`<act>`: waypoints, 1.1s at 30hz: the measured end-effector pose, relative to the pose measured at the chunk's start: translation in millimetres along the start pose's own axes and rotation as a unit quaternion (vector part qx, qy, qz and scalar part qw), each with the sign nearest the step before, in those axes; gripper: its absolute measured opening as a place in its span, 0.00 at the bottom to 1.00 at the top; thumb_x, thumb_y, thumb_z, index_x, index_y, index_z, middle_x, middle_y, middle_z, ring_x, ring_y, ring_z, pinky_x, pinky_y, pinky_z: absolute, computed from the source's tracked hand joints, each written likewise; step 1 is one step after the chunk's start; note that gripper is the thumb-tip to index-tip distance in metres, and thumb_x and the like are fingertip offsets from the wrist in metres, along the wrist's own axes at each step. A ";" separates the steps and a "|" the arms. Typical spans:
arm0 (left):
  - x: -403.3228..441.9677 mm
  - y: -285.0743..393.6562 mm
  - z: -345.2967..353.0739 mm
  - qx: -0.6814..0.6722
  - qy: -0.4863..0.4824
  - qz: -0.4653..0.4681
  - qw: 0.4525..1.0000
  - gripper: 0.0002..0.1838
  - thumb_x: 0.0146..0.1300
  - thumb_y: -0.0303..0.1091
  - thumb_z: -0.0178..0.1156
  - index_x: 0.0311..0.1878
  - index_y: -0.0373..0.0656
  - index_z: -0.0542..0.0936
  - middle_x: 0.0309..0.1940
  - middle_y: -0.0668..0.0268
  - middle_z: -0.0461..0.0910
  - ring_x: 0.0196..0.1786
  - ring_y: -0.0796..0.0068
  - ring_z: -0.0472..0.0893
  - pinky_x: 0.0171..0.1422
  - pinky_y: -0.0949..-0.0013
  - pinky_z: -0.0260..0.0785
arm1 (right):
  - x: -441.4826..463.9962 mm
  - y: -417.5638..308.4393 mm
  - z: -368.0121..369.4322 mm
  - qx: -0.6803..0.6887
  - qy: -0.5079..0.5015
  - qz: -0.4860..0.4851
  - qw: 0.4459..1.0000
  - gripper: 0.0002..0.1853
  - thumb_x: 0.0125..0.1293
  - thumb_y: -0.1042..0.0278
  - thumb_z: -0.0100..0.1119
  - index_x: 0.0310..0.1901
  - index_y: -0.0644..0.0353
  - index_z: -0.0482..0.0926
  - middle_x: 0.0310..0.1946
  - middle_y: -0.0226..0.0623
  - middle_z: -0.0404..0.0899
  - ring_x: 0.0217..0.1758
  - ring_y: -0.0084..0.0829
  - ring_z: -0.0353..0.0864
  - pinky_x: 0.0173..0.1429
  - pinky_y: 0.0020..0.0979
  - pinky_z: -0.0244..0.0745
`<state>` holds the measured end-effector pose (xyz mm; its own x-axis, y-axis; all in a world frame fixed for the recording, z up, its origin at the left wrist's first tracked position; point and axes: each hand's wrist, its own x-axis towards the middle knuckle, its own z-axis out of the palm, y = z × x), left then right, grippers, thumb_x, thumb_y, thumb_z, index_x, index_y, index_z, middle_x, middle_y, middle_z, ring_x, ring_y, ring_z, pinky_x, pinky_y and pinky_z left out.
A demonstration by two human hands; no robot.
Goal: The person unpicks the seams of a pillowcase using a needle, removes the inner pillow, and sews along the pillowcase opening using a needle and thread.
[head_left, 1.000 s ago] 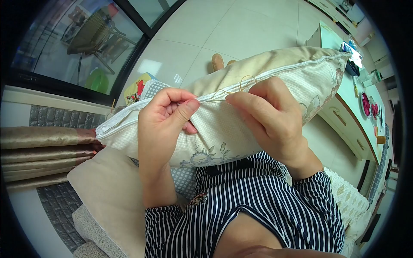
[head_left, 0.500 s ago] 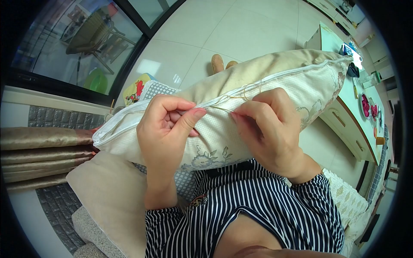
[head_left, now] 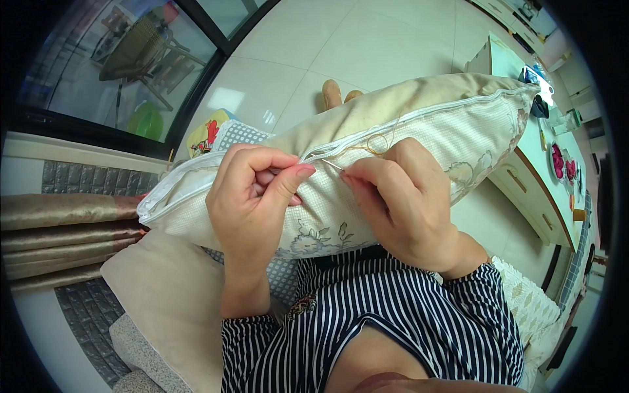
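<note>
A long cream cushion (head_left: 419, 157) with printed flowers and a white zipper (head_left: 445, 107) along its upper edge lies across my lap. My left hand (head_left: 252, 190) pinches the cushion's zipper edge between thumb and forefinger. Close by on the right, my right hand (head_left: 406, 200) is closed on a thin needle (head_left: 333, 164), which points up and left toward the pinched edge. A yellowish thread (head_left: 377, 143) loops over the zipper just above my right hand. The left end of the zipper gapes apart.
A beige cushion (head_left: 164, 295) lies at the lower left beside brown curtains (head_left: 72, 229). On the right stands a white cabinet (head_left: 524, 180) with drawers, a phone and dishes on top. A glass door (head_left: 118, 72) is at the upper left.
My right hand has shifted slightly left toward my left hand, and the needle now shows between them. The thread loops have changed shape. My left hand keeps its pinch, slightly lower than at first.
</note>
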<state>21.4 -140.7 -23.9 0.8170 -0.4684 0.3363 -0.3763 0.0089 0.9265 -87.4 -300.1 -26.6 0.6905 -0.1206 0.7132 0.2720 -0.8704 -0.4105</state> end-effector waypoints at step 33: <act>-0.1 -0.6 3.1 0.013 0.024 0.012 1.000 0.08 0.57 0.17 0.72 0.36 0.33 0.81 0.35 0.67 0.77 0.27 0.87 0.77 0.28 0.83 0.75 | 1.3 0.0 -3.4 0.004 -0.009 -0.001 1.000 0.13 0.53 0.80 0.72 0.40 0.63 0.82 0.26 0.35 0.71 0.25 0.32 0.71 0.28 0.32 0.66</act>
<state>20.2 -143.3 -25.0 0.8270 -0.4255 0.3675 -0.4071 -0.0025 0.9134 -88.8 -301.8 -23.7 0.7014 -0.1107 0.7041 0.2782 -0.8670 -0.4134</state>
